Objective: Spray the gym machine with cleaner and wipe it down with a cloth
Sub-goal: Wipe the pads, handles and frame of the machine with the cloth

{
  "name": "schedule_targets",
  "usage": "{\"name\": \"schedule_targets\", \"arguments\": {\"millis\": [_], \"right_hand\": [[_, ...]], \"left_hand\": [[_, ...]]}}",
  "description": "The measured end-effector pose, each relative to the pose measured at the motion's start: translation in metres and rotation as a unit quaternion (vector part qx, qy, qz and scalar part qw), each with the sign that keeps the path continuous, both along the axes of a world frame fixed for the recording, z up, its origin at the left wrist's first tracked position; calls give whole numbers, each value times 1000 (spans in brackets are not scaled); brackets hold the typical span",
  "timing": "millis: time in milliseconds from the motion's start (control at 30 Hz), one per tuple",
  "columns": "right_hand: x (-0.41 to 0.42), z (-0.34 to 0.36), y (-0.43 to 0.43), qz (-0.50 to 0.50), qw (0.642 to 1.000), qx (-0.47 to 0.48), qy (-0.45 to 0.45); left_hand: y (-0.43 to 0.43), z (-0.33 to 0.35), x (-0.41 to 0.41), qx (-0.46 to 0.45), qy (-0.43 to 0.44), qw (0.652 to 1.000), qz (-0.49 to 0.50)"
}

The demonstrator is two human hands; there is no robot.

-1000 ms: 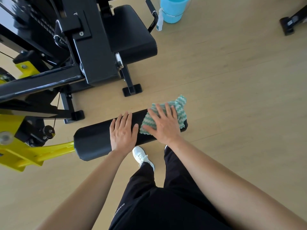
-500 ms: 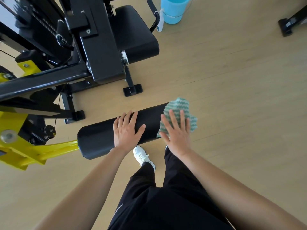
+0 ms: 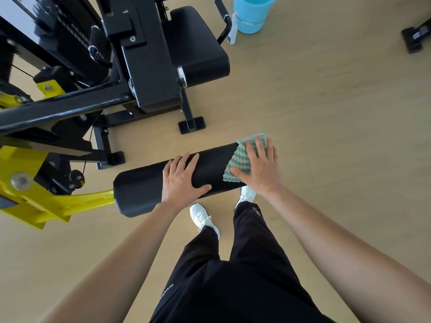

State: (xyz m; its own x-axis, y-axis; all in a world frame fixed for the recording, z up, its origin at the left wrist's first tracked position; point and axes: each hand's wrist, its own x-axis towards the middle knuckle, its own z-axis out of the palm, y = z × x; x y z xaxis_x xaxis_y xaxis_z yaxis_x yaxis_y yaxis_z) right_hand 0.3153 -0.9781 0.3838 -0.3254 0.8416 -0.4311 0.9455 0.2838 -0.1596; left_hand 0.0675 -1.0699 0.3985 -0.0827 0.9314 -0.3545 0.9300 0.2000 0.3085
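Palm-down, left hand (image 3: 182, 180) on pad (image 3: 137, 194); right hand (image 3: 258, 169), cloth (image 3: 238, 157).

bright even daylight | soft shadows | wide-angle edge bending | sharp

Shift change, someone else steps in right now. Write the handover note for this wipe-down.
Left hand: open, flat on the black cylindrical padded roller.
Right hand: open, pressing the green-and-white zigzag cloth onto the roller's right end.
White spray bottle: on the floor beside the blue plastic bucket, untouched.
Done: roller wipe under way.
Left: likely the roller's other end, black seat pad, black metal frame.
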Motion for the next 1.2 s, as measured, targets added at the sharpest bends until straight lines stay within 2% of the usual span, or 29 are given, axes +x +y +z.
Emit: {"name": "schedule_targets", "arguments": {"millis": [133,233,300,367,400,467,533,567,733,900,1033,1200], "right_hand": [[-29,0,-37,60,998,26,13],[-44,0,-40,124,992,22,27],[-47,3,-26,132,990,21,36],[-47,6,-7,116,993,15,20],[-47,7,3,101,995,9,3],[-47,8,17,61,998,3,-28],[-50,10,20,31,998,-2,-51],[-53,11,17,23,998,-3,-57],[-72,14,-17,31,999,9,-27],[-113,14,-55,141,990,1,22],[-113,9,-30,223,974,-5,23],[-87,6,12,82,995,28,-46]], "left_hand": [[-22,3,7,38,-9,999,21],[-38,7,-2,97,-49,994,25],[-41,12,-16,154,-78,984,32],[-35,16,-33,179,-72,979,71],[-29,19,-42,162,-54,980,100],[-18,18,-62,64,-2,987,146],[-17,12,-77,-41,38,988,143],[-20,9,-80,-61,51,989,128],[-44,3,-70,1,56,990,130],[-67,6,-65,46,55,988,140],[-76,6,-71,59,38,988,134],[-75,3,-92,89,-43,985,143]]}}
